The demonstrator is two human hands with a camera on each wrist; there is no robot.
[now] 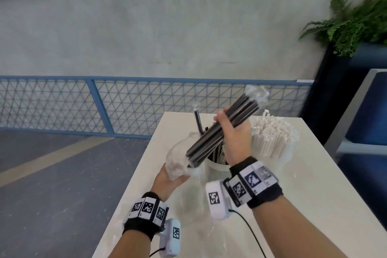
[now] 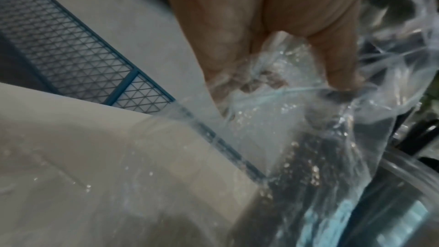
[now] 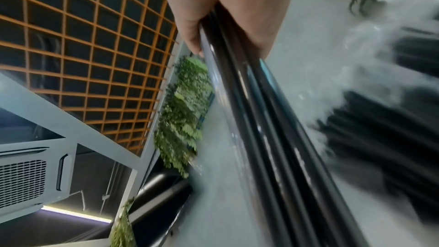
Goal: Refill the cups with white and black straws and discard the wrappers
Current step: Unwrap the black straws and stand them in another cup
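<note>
My right hand (image 1: pixel 232 130) grips a bundle of black straws (image 1: pixel 222 132), tilted with its upper end to the right, above a clear cup (image 1: pixel 215 170) that holds a few black straws. In the right wrist view the black straws (image 3: pixel 268 138) run out from under my fingers (image 3: pixel 192 31). My left hand (image 1: pixel 167 176) pinches the clear plastic wrapper (image 1: pixel 178 159), which still covers the bundle's lower end. The left wrist view shows my fingers (image 2: pixel 337 59) crumpling that wrapper (image 2: pixel 297 119). A second cup, its body hidden behind my right hand, is packed with white straws (image 1: pixel 272 138).
The cups stand near the far end of a white table (image 1: pixel 303 205). A blue mesh railing (image 1: pixel 94 107) runs beyond the table's left side. A dark planter with a fern (image 1: pixel 351 23) stands at the back right, next to a blue seat (image 1: pixel 368 119).
</note>
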